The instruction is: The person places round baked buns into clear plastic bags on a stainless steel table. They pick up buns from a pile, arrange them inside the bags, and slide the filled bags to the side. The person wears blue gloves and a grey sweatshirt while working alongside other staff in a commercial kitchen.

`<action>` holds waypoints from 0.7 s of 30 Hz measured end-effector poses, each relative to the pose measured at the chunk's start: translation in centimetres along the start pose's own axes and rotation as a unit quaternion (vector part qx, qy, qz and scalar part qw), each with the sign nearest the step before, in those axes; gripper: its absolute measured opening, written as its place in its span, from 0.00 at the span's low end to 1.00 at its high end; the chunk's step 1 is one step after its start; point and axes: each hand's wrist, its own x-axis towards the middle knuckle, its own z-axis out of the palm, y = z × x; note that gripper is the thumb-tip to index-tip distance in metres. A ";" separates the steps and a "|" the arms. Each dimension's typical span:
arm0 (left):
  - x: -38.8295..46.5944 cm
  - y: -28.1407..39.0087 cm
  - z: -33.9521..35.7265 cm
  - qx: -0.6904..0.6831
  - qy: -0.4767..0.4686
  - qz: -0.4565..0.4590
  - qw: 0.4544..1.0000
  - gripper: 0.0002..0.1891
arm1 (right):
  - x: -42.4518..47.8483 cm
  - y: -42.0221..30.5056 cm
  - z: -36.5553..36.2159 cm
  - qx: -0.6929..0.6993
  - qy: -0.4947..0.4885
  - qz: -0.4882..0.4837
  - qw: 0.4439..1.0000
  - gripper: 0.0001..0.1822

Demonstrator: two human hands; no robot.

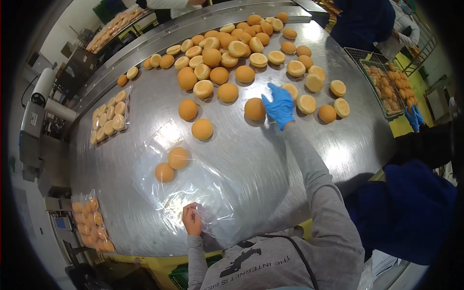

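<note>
On the steel table (239, 156) lies a clear plastic bag (217, 181) with two round buns (178, 158) inside its far part. My bare left hand (192, 219) pinches the bag's near edge. Wearing a blue glove, my right hand (279, 105) is beside a golden bun (255, 109), its thumb side close to or touching it; the palm side is hidden. A pale-bottomed bun (290, 91) lies just beyond that hand. Loose buns (211, 57), some top up and some bottom up, are heaped toward the far side, with others scattered right and in front.
A filled bag of buns (110, 117) lies at the table's left, another (88, 223) at the near left corner. Wire baskets of buns (382, 87) stand right, where a co-worker's gloved hand (414, 117) reaches. A raised metal rail (163, 34) borders the far edge. Other people stand beyond.
</note>
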 end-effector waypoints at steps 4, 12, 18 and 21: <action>-0.1 3.2 -0.2 0.042 -0.018 0.003 0.999 0.05 | 0.5 4.8 0.8 -0.240 0.154 -0.052 0.957 0.33; -0.9 7.5 -1.4 0.080 -0.070 0.119 0.987 0.08 | -0.3 5.2 0.7 0.358 -0.072 0.196 0.910 0.29; -1.8 9.9 -1.0 0.106 -0.107 0.206 0.967 0.08 | -2.9 -1.6 4.3 0.036 0.016 -0.117 0.992 0.35; -2.9 10.6 -0.3 0.102 -0.115 0.221 0.963 0.07 | -4.7 -8.3 1.6 -0.179 -0.108 -0.164 0.964 0.45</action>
